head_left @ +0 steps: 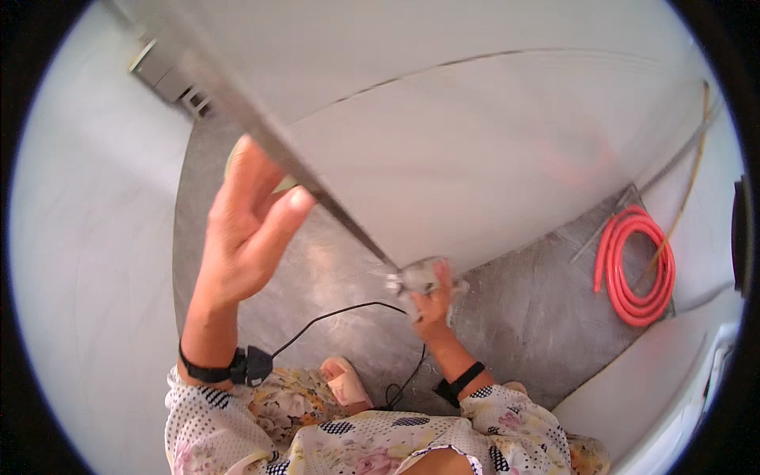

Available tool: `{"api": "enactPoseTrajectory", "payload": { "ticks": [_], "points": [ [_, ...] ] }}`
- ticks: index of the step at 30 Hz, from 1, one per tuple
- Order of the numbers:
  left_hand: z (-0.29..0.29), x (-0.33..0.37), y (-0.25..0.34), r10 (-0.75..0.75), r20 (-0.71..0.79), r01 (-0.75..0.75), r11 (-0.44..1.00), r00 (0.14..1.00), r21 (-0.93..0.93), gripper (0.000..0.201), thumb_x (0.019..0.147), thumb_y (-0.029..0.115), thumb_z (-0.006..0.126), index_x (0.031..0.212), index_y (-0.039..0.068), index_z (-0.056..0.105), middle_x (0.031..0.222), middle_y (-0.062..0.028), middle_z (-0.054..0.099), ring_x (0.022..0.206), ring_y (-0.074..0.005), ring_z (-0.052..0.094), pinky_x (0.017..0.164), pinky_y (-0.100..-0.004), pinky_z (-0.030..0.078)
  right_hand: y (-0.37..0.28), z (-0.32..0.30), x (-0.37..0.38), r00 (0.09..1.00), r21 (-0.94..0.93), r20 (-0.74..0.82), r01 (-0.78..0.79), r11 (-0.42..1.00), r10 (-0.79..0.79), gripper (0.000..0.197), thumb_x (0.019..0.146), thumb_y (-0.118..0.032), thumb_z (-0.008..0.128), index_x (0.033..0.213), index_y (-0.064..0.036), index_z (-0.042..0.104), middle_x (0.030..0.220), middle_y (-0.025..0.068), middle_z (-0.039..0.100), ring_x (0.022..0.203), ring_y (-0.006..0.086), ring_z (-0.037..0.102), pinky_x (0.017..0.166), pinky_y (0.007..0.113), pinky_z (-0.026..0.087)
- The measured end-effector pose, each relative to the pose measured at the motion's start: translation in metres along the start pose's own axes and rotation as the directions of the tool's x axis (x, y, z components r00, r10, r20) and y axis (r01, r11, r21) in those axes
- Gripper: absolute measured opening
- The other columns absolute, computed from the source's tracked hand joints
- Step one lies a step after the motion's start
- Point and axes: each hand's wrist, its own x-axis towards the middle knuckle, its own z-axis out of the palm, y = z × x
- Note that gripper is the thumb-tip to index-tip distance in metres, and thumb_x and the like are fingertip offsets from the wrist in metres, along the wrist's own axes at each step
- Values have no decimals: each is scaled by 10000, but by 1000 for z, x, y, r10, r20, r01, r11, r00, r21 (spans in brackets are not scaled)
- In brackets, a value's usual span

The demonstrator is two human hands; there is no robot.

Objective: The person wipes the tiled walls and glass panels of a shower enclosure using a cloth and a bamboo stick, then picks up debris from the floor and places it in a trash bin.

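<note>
A tall pale panel, like a door (pixel 443 150), spans the upper middle, its narrow grey edge (pixel 273 146) slanting from the upper left down to the centre. My left hand (pixel 245 226) is raised beside that edge, fingers stretched up and thumb apart. Its fingertips are blurred and partly lost against the edge, so I cannot tell whether they touch it. A small pale yellow-green patch shows between thumb and fingers, too unclear to name. Lower down, my right hand (pixel 431 305) grips a crumpled greyish-white cloth (pixel 419 275) against the lower end of the edge.
A coiled red hose (pixel 633 265) lies on the grey floor (pixel 522 317) at the right. A grey box-like fitting (pixel 162 75) is on the left wall. Black straps circle both wrists, and a black cable (pixel 340 309) runs between them. My sandalled foot (pixel 346 380) stands below.
</note>
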Motion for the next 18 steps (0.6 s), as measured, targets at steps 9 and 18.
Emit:
{"api": "enactPoseTrajectory", "payload": {
  "ticks": [9,18],
  "points": [
    [-7,-34,5,-25,-118,53,971,993,234,571,911,236,564,1334,-59,319,1265,-163,473,1176,-245,449,975,-372,357,39,-5,-28,900,-144,199,418,897,-388,105,689,-150,654,777,-96,669,1318,142,480,1244,342,419,1025,551,270],
    [-16,-44,-1,-112,-152,138,975,982,174,616,900,274,578,1346,-52,305,1305,-172,433,1202,-258,422,991,-380,332,-62,-14,68,810,-17,83,584,812,-581,82,640,-210,687,633,-133,661,1271,79,541,1220,255,471,1030,521,279]
  ]
}}
